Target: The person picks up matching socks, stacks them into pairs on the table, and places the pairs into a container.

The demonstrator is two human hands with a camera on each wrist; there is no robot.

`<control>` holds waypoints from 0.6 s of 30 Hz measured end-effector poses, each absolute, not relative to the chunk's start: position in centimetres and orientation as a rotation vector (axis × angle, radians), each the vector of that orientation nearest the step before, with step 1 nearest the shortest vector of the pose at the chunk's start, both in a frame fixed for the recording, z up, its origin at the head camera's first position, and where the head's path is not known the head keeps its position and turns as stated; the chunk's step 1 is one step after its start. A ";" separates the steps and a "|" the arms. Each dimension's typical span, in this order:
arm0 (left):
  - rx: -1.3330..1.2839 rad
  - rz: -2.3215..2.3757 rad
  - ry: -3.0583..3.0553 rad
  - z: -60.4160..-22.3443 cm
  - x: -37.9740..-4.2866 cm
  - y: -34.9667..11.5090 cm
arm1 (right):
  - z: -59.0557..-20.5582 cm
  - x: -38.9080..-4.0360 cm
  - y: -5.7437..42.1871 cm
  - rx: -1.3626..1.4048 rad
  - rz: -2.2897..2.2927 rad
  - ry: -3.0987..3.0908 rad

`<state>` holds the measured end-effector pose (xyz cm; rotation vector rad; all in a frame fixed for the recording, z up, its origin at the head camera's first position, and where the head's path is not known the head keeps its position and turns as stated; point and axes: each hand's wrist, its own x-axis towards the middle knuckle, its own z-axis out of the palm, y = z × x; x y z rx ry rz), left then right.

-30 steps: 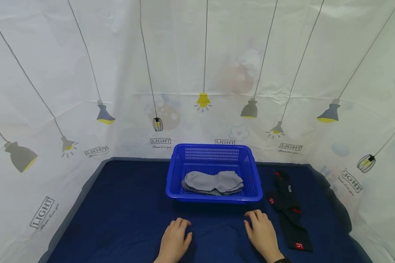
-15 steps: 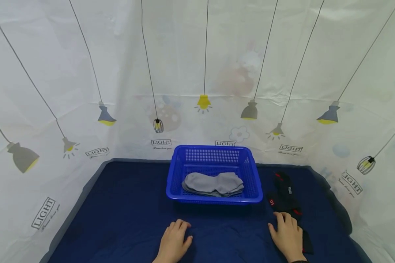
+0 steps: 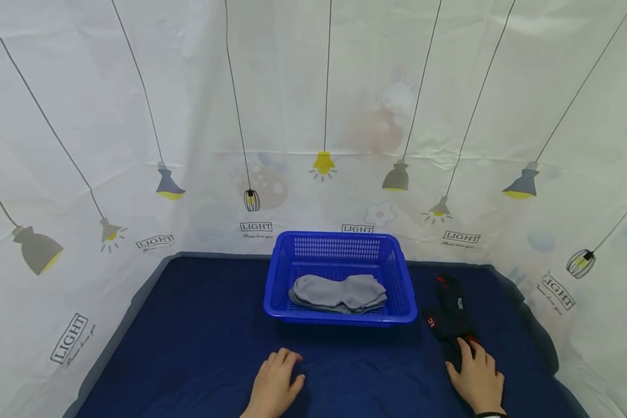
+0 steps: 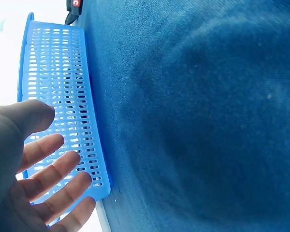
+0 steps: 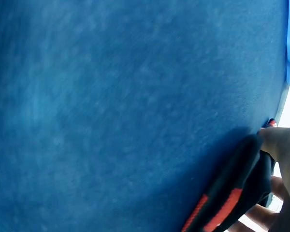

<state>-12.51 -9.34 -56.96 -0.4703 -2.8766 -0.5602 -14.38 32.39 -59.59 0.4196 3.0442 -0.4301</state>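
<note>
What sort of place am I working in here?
Probably a screened-off work booth: white lamp-printed sheeting hangs behind and on both sides of a dark blue cloth bearing a blue basket and black socks.

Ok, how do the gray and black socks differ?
The gray socks look plain; the black socks carry red marks. The gray socks lie inside the blue basket; the black socks are outside it. The right hand grips the black socks; the gray socks lie untouched.

Black socks [image 3: 457, 313] are marked in red; grey socks [image 3: 339, 290] are edged by a blue basket [image 3: 339, 319]; the white wall covering [image 3: 287, 87] is printed with yellow, grey and blue lamps [image 3: 323, 162].
</note>
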 end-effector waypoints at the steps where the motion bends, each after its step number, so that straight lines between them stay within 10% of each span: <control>1: -0.467 -0.559 -2.871 -57.0 -12.5 -9.3 | -59.7 -14.4 32.5 0.417 -0.424 3.035; 18: -0.426 -0.565 -2.930 -57.1 -12.8 -9.8 | -60.2 -15.4 32.9 0.340 -0.394 3.133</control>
